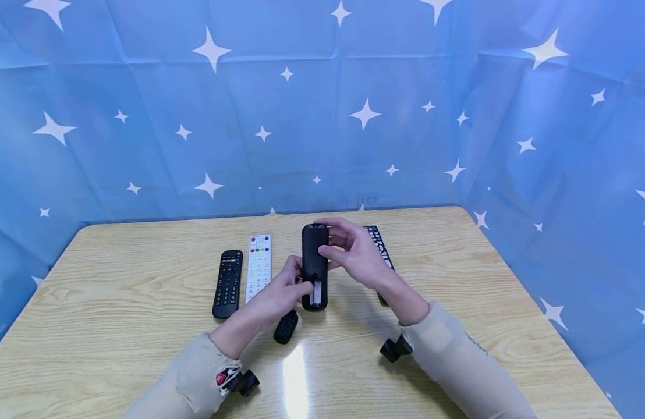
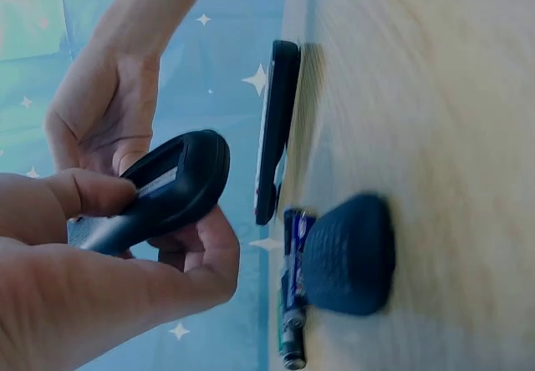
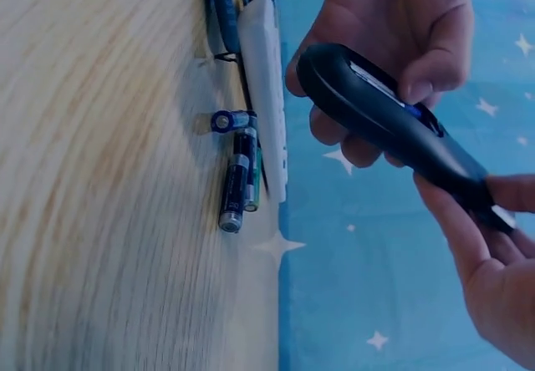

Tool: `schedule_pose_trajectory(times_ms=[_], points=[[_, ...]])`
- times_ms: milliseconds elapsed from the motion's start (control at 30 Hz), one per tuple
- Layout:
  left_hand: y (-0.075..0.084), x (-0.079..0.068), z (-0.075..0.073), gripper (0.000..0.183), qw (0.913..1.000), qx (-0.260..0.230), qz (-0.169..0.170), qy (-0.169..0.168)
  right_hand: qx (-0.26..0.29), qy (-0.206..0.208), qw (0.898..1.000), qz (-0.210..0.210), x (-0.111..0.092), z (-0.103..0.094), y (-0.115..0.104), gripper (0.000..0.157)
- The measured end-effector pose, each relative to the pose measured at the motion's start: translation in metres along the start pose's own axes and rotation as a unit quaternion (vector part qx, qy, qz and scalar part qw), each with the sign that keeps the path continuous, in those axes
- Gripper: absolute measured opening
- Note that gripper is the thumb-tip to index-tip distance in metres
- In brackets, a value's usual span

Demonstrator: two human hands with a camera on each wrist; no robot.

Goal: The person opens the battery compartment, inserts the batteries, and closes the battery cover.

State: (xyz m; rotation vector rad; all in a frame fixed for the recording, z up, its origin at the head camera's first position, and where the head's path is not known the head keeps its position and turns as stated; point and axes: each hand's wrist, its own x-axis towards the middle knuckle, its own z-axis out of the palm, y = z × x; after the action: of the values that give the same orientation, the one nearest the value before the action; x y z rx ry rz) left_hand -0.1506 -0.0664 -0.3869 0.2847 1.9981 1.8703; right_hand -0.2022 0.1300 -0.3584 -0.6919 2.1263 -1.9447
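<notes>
Black battery cover point(image 1: 286, 327): lies on the wooden table point(image 1: 118, 314). Left hand point(image 1: 278, 291): holds the lower end of the raised remote point(image 1: 315, 250), thumb at its open battery slot point(image 1: 317, 293); remote is above the table, back showing. Right hand point(image 1: 356, 256): grips its upper end. Leftward: black keypad point(image 1: 229, 284), beside white keypad point(image 1: 258, 262). Farthest: starry curtain point(image 1: 238, 105).

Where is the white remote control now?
In the head view, the white remote control lies on the table left of centre, just right of a black remote, its near end partly hidden by the left hand.
</notes>
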Motion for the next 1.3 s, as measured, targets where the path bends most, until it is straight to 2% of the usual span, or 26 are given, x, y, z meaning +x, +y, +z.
schedule_pose_trajectory(times_ms=[333, 567, 700, 967, 1033, 1100, 1300], points=[[-0.002, 0.000, -0.001, 0.039, 0.9995, 0.017, 0.016, 0.019, 0.005, 0.003, 1.000, 0.009, 0.002, -0.002, 0.005, 0.050], [-0.006, 0.002, -0.004, 0.042, 0.9994, 0.003, 0.017, 0.030, 0.015, 0.009, 1.000, 0.017, 0.003, -0.004, 0.007, 0.051], [-0.005, 0.003, -0.008, 0.039, 0.9990, 0.018, 0.018, 0.037, 0.018, 0.014, 1.000, 0.019, 0.003, -0.007, 0.007, 0.050], [-0.005, 0.004, -0.013, 0.026, 0.9944, 0.076, 0.049, 0.056, 0.014, 0.031, 0.999, 0.023, 0.003, -0.016, 0.008, 0.050], [-0.005, 0.004, -0.013, 0.024, 0.9903, 0.114, 0.056, 0.057, 0.013, 0.034, 0.999, 0.022, 0.003, -0.018, 0.007, 0.050], [-0.007, 0.004, -0.014, 0.021, 0.9827, 0.164, 0.066, 0.056, 0.010, 0.035, 0.999, 0.022, 0.002, -0.020, 0.007, 0.051], [-0.011, 0.004, -0.012, 0.012, 0.9493, 0.301, 0.087, 0.029, 0.010, 0.041, 0.999, 0.023, 0.002, -0.023, 0.006, 0.052]])
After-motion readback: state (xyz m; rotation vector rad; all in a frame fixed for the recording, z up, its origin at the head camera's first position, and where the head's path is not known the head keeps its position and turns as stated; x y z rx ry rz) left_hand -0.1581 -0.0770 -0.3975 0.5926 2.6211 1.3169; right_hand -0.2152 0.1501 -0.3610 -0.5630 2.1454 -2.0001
